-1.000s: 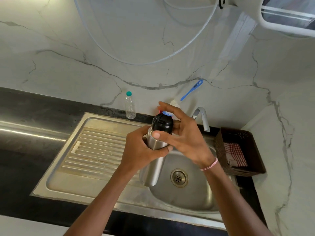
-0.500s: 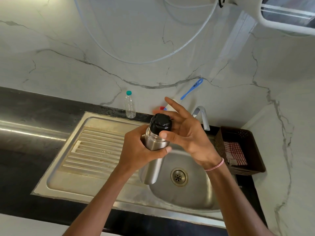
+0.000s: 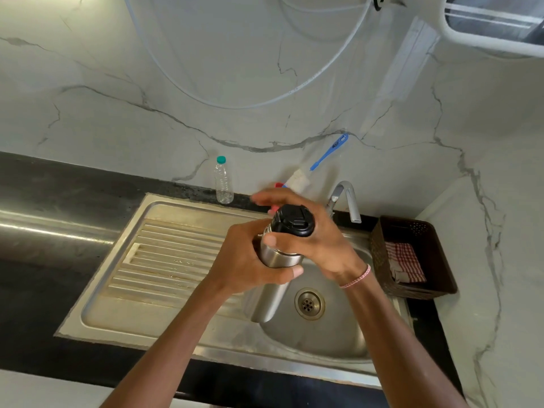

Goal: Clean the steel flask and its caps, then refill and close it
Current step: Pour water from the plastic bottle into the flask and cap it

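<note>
A clear plastic bottle (image 3: 223, 184) stands upright on the dark desk (image 3: 59, 184), against the wall. A brown basket (image 3: 424, 290) right of the sink (image 3: 147, 328) holds a checked cloth (image 3: 404, 260).

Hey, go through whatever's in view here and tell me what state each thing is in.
steel flask: capped, held in the air
black cap: on the flask's mouth
left hand: grips the flask body
right hand: grips the black cap
tap: no water running
plastic bottle: upright, green cap on
brown basket: holds a checked cloth
</note>
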Demonstrator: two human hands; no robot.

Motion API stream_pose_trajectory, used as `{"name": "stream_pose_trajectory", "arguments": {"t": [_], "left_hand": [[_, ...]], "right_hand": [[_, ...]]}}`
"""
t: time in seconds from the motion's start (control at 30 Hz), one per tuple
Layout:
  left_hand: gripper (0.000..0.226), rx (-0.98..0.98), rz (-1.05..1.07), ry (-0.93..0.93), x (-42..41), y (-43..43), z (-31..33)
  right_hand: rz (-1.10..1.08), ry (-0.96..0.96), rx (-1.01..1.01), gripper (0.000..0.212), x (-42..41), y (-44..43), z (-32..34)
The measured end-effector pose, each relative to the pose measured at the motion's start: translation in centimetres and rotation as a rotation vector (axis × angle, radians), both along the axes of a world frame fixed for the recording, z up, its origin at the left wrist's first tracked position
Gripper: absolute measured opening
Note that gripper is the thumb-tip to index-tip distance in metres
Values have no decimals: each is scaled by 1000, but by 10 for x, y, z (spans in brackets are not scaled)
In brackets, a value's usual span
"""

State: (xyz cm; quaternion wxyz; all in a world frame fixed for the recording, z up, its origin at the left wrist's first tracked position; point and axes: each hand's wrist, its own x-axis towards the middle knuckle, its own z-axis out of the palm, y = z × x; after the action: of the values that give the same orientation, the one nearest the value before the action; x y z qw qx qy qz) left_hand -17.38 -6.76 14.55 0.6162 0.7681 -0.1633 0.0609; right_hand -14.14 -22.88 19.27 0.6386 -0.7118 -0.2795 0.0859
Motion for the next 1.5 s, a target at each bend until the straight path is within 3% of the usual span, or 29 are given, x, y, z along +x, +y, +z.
{"name": "stream_pose_trajectory", "arguments": {"t": [0.07, 0.13, 0.2, 0.3, 0.37, 0.47, 0.53, 0.63, 0.77, 0.9, 1.0, 1.17, 1.23, 1.33, 1.5], "left_hand": [[45, 6, -11, 26, 0, -1, -3], [48, 4, 41, 30, -1, -2, -10], [45, 26, 144, 13, -4, -7, -12], [50, 75, 323, 9, -10, -23, -10], [46, 106, 390, 11, -12, -28, -13], [45, 126, 338, -2, -8, -15, -19], [42, 91, 188, 1, -5, -2, -22], [48, 81, 26, 15, -3, 4, -24], [44, 36, 84, 18, -7, 1, -28], [59, 118, 283, -6, -11, -12, -29], [47, 152, 395, 13, -14, -21, -31], [48, 119, 191, -3, -9, 3, -31], [46, 99, 94, 1, -7, 8, -29], [47, 71, 92, 34, -7, 7, -34], [47, 92, 169, 65, -12, 2, -41]], "right_hand": [[85, 44, 13, 27, -1, 2, 2], [20, 80, 32, 13, -3, 4, 0], [-153, 87, 15, 10, -7, 9, -7], [-595, 77, -100, 11, -14, 29, -23], [-705, 54, -130, 14, -18, 38, -29], [-353, 45, -37, 27, -8, 21, -24], [-62, 40, -3, 40, 0, 6, -18], [157, 7, -56, 30, 6, 1, -13], [3, -2, -38, 11, -3, 10, -18], [-476, -29, -113, 10, -13, 29, -37], [-680, -40, -190, 17, -18, 42, -46], [-67, 37, -4, 38, -2, 16, -34], [71, 15, -5, 36, 4, 13, -32], [36, -3, -11, 14, 1, 20, -33], [-173, -13, -22, 8, -7, 27, -44]]}}
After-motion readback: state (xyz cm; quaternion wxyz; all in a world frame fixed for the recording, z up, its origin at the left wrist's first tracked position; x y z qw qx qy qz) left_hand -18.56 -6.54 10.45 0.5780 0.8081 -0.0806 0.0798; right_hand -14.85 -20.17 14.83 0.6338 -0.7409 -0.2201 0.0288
